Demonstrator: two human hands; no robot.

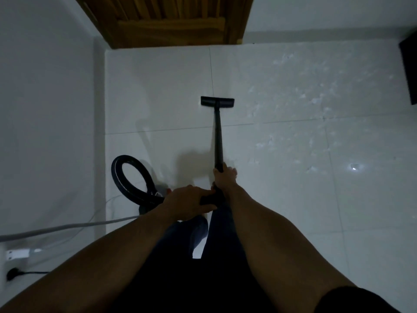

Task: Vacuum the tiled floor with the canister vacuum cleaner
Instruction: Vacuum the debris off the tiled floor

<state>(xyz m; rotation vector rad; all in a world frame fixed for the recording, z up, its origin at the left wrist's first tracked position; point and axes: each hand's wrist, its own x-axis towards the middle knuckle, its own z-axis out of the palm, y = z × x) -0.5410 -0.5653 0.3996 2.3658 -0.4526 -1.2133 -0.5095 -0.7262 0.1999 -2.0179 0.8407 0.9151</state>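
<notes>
The room is dim. A closed wooden door [171, 19] stands at 12 o'clock, and a white wall [45, 98] runs down the 9 o'clock side. At 2 o'clock a dark object [409, 71] juts in from the edge, too cropped to identify. Down at 8 o'clock a white power strip [18, 254] sits against the wall with a black plug [12, 273] just below it. A grey cable [67, 227] trails from there toward the person's legs. A black hose [128, 175] loops on the floor at 9 o'clock of the hands, close to the wall. It seems to end at the canister [160, 193], though the left forearm hides most of that.

Both bare arms reach forward. The left hand [187, 203] is nearer the body, its fingers curled over the black handle [208, 199]. The right hand [224, 177] is farther out with the arm nearly straight, its fingers wrapped round the wand [218, 141].

The wand is a slim black tube running toward 12 o'clock. Its flat, wide floor nozzle [217, 102] lies on the tiled floor [282, 98] near the centre, squarely across a grout line and well short of the door. The tiles are glossy white, and light glints across them toward 3 o'clock.
</notes>
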